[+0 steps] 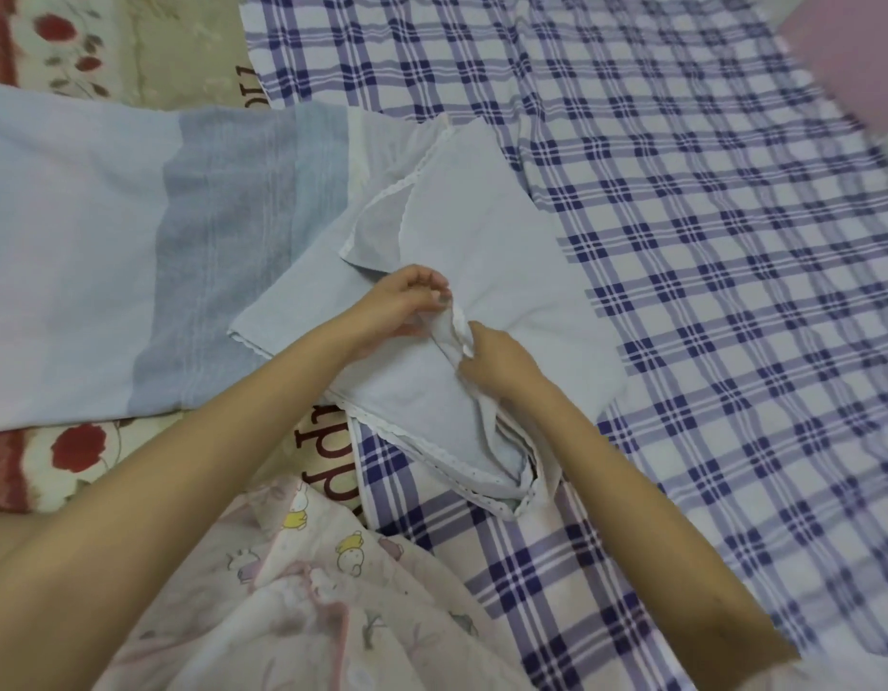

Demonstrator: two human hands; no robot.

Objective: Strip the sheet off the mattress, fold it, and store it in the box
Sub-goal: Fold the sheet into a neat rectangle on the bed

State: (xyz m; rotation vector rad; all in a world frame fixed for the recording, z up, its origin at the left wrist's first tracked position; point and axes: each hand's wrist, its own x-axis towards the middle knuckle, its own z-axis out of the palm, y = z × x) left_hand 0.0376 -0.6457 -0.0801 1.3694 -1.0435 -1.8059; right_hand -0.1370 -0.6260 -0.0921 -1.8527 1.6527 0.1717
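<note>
With the fingers of our left hand and right hand we pinched one bunched fold of the pale blue lace-edged cloth. Beneath the fingers, stretching away to their right, lay the checked sheet, spread flat.

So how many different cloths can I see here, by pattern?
Plaid sheet: 1
Striped cloth: 1
Rose-print cloth: 1
Cartoon-print cloth: 1
Lace-edged cloth: 1
Total: 5
Blurred pink patch, top right, not counted.
</note>
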